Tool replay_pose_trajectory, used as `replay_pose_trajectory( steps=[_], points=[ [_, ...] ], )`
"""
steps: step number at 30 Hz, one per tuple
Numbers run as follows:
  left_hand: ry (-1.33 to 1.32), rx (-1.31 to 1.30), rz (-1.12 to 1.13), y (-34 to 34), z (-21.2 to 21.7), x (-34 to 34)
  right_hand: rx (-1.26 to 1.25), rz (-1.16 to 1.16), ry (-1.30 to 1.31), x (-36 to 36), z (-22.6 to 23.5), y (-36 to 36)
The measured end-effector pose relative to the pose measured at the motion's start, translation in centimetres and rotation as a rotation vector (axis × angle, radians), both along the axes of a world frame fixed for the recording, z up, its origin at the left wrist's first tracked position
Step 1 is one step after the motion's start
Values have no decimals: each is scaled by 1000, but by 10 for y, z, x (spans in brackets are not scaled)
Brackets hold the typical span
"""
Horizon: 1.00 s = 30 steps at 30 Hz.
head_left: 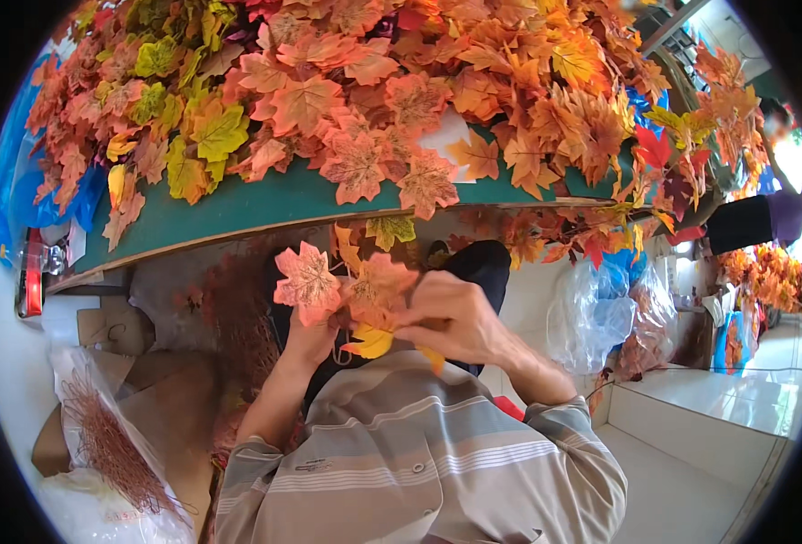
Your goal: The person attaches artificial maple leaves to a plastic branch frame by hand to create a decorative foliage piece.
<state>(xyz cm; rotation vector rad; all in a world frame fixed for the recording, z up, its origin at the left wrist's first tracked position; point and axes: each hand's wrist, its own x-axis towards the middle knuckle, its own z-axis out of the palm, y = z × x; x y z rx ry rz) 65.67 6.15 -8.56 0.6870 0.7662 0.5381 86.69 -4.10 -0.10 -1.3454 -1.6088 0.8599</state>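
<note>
Both my hands meet in front of my chest, below the table edge. My left hand (309,343) grips a small bunch of artificial maple leaves (309,281) in pink-orange, with a yellow leaf (370,342) hanging under it. My right hand (455,317) has its fingers pinched on the same bunch from the right, covering the stems. Just above them a green table (265,204) carries a large heap of orange, red and yellow artificial leaves (374,91).
A clear bag with brown wire stems (111,449) lies at lower left beside cardboard boxes (115,331). Plastic bags of leaves (614,317) stand at the right. More leaf garlands (763,272) hang at the far right over a white tiled floor (691,453).
</note>
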Motion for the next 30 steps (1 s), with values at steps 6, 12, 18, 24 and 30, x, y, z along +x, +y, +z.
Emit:
replay_pose_trajectory(
  steps=[6,12,18,24,30],
  points=[
    [-6,385,145,-11,-17,3,327,100,-285,-15,33,13],
    [50,145,9,-1,-8,0,212,267,-4,-17,-15,36],
    [-74,-123,-23,3,-7,-9,-430,117,74,-6,-44,39],
    [-140,-107,-107,0,9,-3,-192,35,197,-12,-50,30],
    [-24,90,-115,-4,16,1,-101,39,298,-15,-58,23]
  ],
)
